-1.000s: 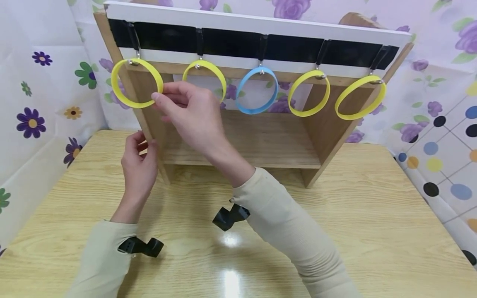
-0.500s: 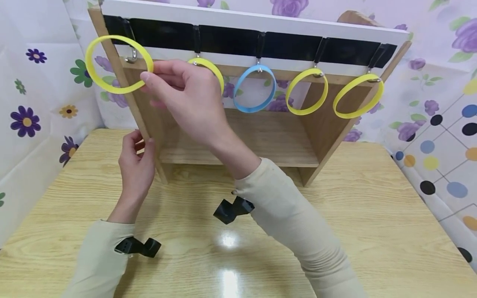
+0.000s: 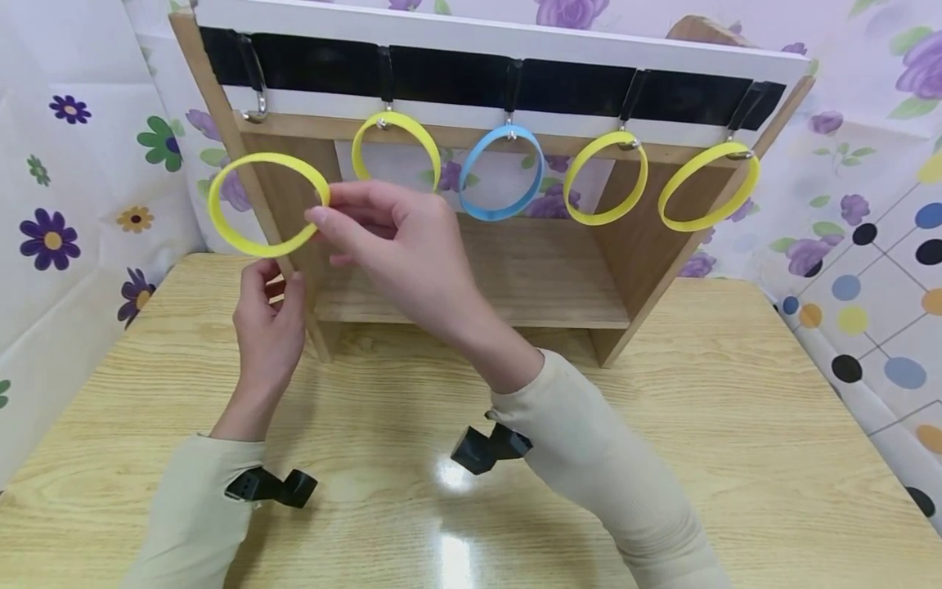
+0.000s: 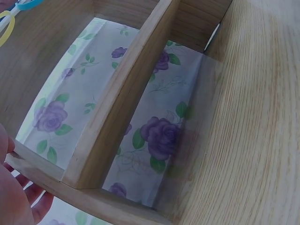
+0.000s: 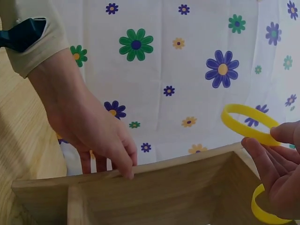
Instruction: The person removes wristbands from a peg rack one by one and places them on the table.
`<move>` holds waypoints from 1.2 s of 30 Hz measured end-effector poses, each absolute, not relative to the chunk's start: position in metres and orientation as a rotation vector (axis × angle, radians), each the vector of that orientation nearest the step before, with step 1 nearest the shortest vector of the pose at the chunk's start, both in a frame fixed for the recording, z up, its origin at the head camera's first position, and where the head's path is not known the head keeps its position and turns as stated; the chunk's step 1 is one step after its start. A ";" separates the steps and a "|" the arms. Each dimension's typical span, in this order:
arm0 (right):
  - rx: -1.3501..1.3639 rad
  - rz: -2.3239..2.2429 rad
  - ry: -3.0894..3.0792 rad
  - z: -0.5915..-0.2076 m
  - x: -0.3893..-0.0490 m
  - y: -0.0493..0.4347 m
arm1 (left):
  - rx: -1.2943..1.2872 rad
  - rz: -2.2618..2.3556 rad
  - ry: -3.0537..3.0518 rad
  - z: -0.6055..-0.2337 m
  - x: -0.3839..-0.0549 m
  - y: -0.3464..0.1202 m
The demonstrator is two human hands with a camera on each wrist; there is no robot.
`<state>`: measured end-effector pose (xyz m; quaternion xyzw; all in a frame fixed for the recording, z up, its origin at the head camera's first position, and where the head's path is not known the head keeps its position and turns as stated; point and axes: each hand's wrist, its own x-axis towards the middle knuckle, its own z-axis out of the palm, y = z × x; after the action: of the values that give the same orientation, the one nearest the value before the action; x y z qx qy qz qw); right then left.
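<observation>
One yellow ring (image 3: 253, 249) is pinched by the right hand (image 3: 418, 249).

Right hand (image 3: 408, 249) pinching, left hand (image 3: 268, 331) gripping lower

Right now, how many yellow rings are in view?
4: a yellow ring pinched by the right hand, a hanging one left of the blue ring, two hanging ones right of it. None appears hidden.
</observation>
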<state>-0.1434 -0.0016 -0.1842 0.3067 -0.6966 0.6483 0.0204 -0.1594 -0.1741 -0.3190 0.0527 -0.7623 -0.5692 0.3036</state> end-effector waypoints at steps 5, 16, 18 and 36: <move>0.955 2.024 -2.140 -0.197 -0.142 0.009 | 0.141 -1.464 -2.053 -0.320 -0.159 -0.176; 0.932 2.015 -2.164 -0.226 -0.140 0.033 | 0.151 -1.505 -2.002 -0.321 -0.160 -0.176; 0.912 2.014 -2.187 -0.232 -0.140 0.038 | 0.153 -1.508 -1.994 -0.321 -0.160 -0.176; 0.756 1.968 -2.365 -0.296 -0.151 0.084 | 0.142 -1.500 -2.024 -0.322 -0.161 -0.176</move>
<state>-0.1514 0.0841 -0.2957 0.2387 -0.7465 0.6209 -0.0134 -0.1612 -0.1756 -0.3219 0.0536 -0.7641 -0.5662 0.3045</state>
